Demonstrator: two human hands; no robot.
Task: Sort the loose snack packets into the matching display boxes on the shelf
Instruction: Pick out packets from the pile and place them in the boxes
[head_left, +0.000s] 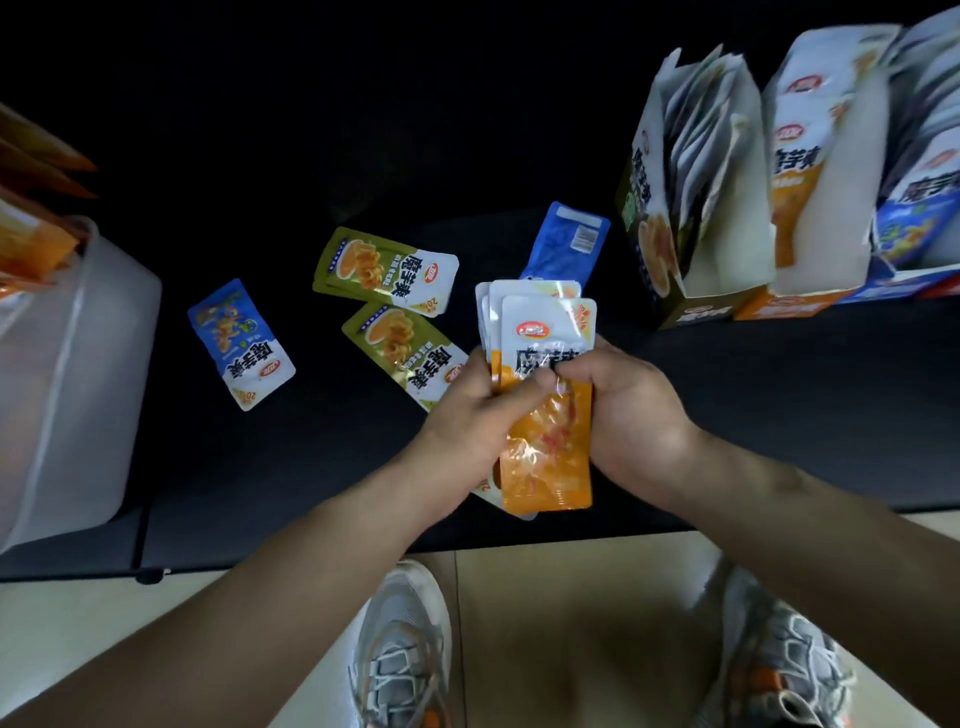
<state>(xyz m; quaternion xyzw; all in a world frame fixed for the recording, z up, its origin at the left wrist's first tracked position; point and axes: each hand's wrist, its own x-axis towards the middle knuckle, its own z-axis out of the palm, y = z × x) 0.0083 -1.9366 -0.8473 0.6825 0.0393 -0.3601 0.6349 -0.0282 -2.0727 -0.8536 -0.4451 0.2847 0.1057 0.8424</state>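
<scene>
A stack of orange packets (550, 447) was held upright between both hands, above the front of the dark shelf (779, 415). The left hand (478, 410) was clamped on the stack's left edge, thumb across the front. The right hand (634, 415) gripped the right edge, its thumb meeting the left one at the middle of the top packet.

Just left of the stack, a lower green packet (400, 348) lay face up, its near corner hidden behind the left hand. An upper green packet (384, 270) lay just beyond it. Farther left lay a blue packet (239, 343), face up. Another blue one (566, 244), back up, lay just behind the stack's top.

At the right stood three open boxes side by side, blurred: a green box (641, 208), an orange box (795, 208) and a blue box (906, 228), each holding upright packets. A translucent bin (78, 364) sat at the left end. Below, two grey shoes (400, 649) stood on a tiled floor (571, 623).
</scene>
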